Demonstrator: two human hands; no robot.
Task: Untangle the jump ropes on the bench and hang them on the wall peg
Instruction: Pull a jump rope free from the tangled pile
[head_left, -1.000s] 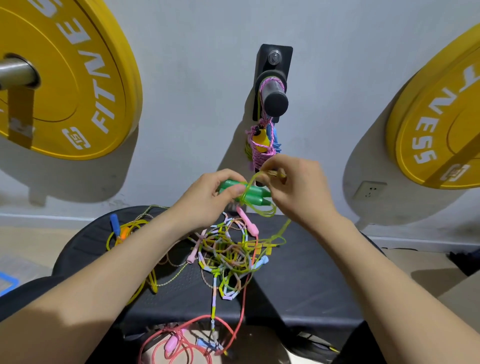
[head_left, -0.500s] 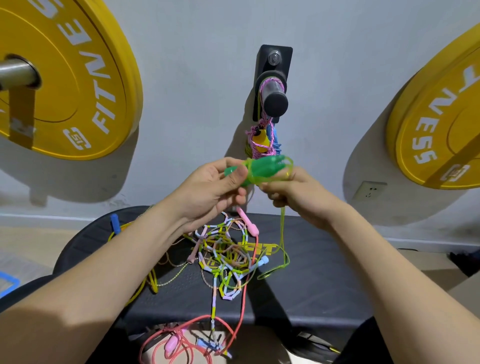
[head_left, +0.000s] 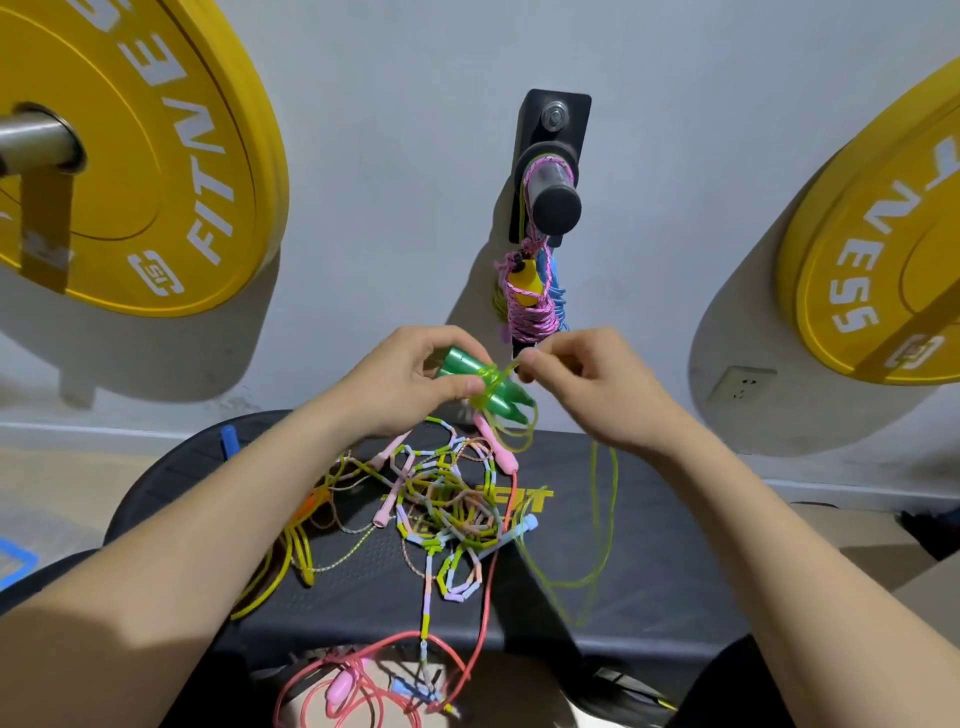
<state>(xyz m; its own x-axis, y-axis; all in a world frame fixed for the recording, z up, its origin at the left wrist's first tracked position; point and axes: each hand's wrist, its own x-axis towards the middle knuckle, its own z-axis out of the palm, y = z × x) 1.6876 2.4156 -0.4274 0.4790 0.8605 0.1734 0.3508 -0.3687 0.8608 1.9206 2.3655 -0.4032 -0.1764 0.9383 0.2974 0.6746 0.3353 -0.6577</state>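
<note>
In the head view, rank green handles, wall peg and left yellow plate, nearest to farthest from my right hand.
1. green handles, just left of the right hand.
2. wall peg, above it on the wall.
3. left yellow plate, far upper left.

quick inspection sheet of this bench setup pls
surface: black bench, tangle of jump ropes lying on it, pink rope hanging off its front edge
job's things: green handles raised, green cord trailing to the bench; wall peg already carries wound ropes
clutter: blue object on the floor, cut off
hands: left hand grips the green handles; right hand pinches the green cord
cables: nothing seen
surroundings: two yellow weight plates, wall socket
</note>
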